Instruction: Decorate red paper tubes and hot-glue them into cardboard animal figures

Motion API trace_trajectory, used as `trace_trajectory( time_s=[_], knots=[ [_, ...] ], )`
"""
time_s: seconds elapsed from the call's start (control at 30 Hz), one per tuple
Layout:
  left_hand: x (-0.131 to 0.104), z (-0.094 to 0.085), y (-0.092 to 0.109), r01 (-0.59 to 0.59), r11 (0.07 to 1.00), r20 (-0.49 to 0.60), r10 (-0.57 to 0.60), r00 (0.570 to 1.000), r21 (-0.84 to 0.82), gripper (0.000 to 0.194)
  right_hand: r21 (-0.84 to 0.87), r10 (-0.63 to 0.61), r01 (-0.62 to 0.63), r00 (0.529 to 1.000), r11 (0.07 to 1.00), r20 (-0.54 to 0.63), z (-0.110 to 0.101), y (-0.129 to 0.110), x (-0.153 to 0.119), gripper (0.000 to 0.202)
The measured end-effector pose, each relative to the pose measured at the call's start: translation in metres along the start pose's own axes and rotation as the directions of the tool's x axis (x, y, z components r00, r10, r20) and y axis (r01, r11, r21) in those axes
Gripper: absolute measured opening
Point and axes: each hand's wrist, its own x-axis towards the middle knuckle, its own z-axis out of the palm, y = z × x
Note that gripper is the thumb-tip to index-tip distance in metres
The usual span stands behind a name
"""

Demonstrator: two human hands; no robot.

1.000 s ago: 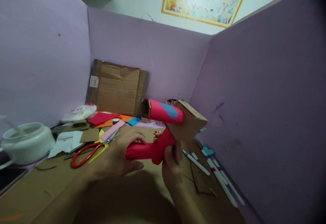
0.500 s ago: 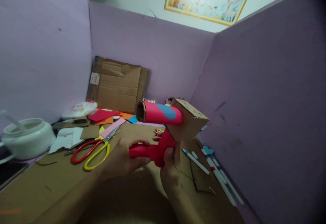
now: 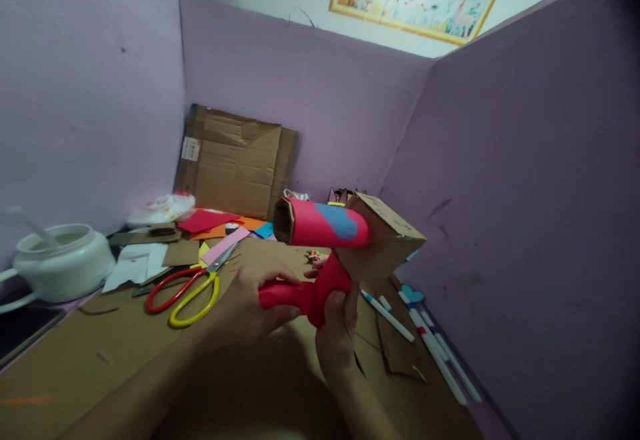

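Between my hands is a cardboard craft model, held above the table. It has a boxy brown body, a pink-red tube with a blue patch pointing left, and a red part below. My left hand is closed around the red rounded piece that sticks out to the left. With its thumb pressed on the red part under the box, my right hand grips the model from below. Some of its fingers are hidden behind the model.
Scissors with red and yellow handles lie left of my hands. Beyond them are coloured paper scraps and a white pot. Several markers line the right side. Cardboard sheets lean on the purple back panel.
The whole view has shifted slightly, with the surroundings lying a little further right and higher. Both hands keep their hold on the model, which sits slightly further right in view.
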Motion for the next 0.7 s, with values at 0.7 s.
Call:
trace_trajectory(
  time_s=[0.7],
  knots=[
    [0.0012, -0.0004, 0.0016, -0.001, 1.000, 0.033, 0.001, 0.999, 0.000, 0.025, 0.012, 0.012, -0.012, 1.000, 1.000, -0.012, 0.0002, 0.0051, 0.0005, 0.039]
  ],
)
